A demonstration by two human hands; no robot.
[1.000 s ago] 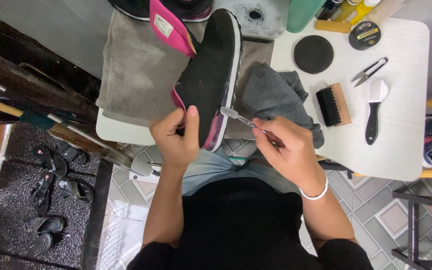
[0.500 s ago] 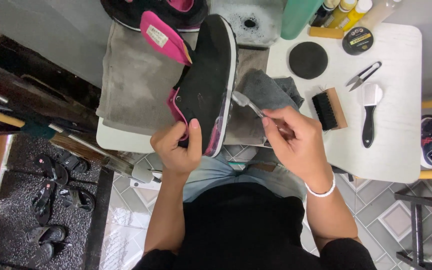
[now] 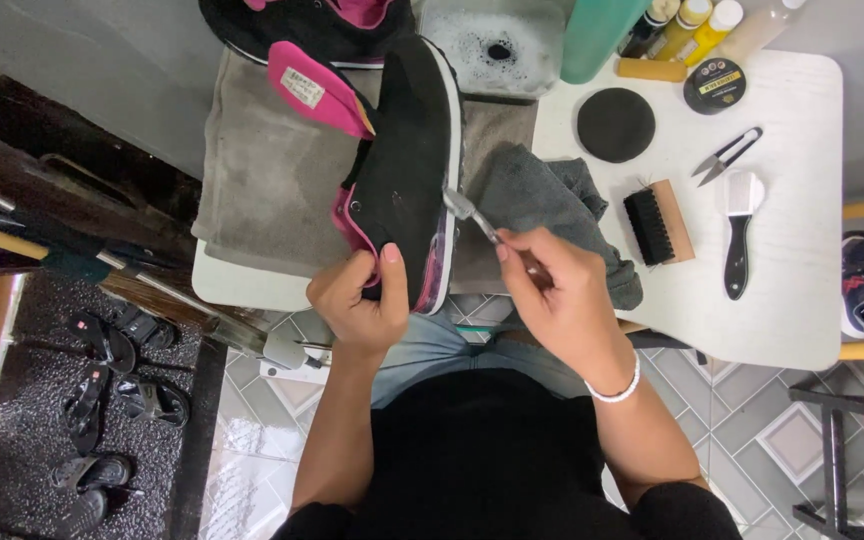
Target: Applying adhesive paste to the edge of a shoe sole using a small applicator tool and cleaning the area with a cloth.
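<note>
A black shoe point(image 3: 407, 170) with pink lining and a raised pink tongue lies on its side at the near edge of a white table point(image 3: 802, 300). My left hand point(image 3: 357, 300) grips its heel end. My right hand point(image 3: 562, 295) holds a small brush with a thin metal handle point(image 3: 472, 215), and the brush head touches the pale sole edge of the shoe. A grey towel point(image 3: 272, 190) lies under the shoe, and a darker grey cloth point(image 3: 542, 195) is bunched beside my right hand.
On the table to the right lie a wooden brush with black bristles point(image 3: 657, 222), a black-handled white brush point(image 3: 739, 230), small snips point(image 3: 724, 155), a round black pad point(image 3: 615, 124), a round tin point(image 3: 716, 85) and bottles. A basin of soapy water point(image 3: 497, 45) and a second shoe point(image 3: 312, 25) sit behind. Sandals point(image 3: 117, 380) lie on the floor at left.
My right hand has slid the small brush along the sole edge, closer to the shoe's middle. My left hand keeps its grip on the heel end, and the view has shifted slightly.
</note>
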